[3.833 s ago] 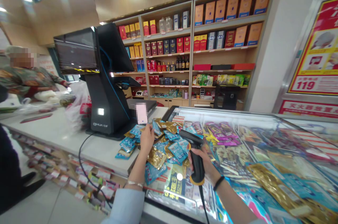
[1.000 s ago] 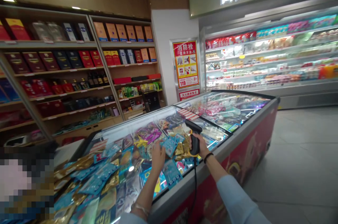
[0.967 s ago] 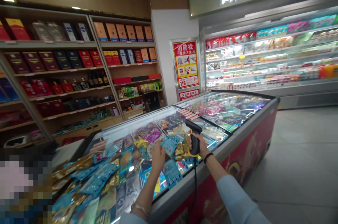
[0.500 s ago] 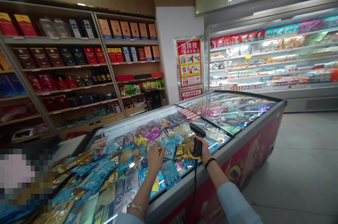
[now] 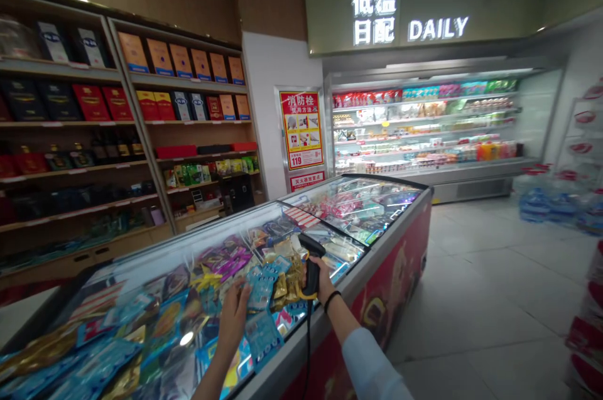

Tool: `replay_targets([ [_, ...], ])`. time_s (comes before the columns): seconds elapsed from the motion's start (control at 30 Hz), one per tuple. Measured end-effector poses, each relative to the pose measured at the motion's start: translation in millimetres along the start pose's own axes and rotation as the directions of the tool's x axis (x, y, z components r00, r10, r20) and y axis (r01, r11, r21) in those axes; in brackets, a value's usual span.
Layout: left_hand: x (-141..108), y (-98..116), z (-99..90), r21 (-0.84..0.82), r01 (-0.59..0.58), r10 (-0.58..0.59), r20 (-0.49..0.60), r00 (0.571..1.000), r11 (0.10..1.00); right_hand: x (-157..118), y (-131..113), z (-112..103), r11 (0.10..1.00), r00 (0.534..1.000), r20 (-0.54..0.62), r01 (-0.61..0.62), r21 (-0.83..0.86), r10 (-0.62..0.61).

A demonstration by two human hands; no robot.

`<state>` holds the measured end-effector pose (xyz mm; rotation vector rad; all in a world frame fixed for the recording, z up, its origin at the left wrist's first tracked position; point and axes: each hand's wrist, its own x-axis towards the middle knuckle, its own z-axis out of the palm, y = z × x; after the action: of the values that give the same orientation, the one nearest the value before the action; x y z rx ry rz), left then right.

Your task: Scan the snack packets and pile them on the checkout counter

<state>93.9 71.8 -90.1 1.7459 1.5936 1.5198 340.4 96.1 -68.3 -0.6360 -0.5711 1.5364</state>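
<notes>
Inspecting a wider view than before, DAILY sign (image 5: 438, 28) now fully showing, my left hand (image 5: 232, 319) spreading its fingers (image 5: 241, 298) beside blue sachets (image 5: 262, 287) on the chest freezer's glass lid (image 5: 391, 181), my right hand (image 5: 323, 281) wrapping its fingers around a black barcode scanner (image 5: 311, 252)

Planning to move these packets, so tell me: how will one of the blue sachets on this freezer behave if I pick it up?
Probably light and floppy: the blue foil sachets lie bent and slumped over one another. They may slide easily, since they sit in a loose pile on the freezer's glass lid. Being flat, they seem unlikely to roll.
</notes>
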Motion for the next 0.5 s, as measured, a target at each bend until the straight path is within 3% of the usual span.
replay_targets([
  [0.1, 0.1, -4.4, 0.0, -0.063, 0.019, -0.019, -0.01, 1.0, 0.998, -1.7, -1.1, 1.5, 1.0, 1.0, -0.028, -0.01, 0.002, 0.01],
  [0.23, 1.9, 3.2, -0.9, -0.129, 0.016, -0.019, -0.025, 1.0, 0.992, -11.8, 0.5, 11.7, 0.997, 0.995, 0.049, 0.081, 0.018, -0.082],
  [0.5, 6.5, 31.0, -28.0, -0.271, -0.06, 0.016, -0.164, 0.986, 0.961, -30.6, 7.0, 59.3, 0.994, 0.972, 0.212, 0.101, 0.03, -0.105],
])
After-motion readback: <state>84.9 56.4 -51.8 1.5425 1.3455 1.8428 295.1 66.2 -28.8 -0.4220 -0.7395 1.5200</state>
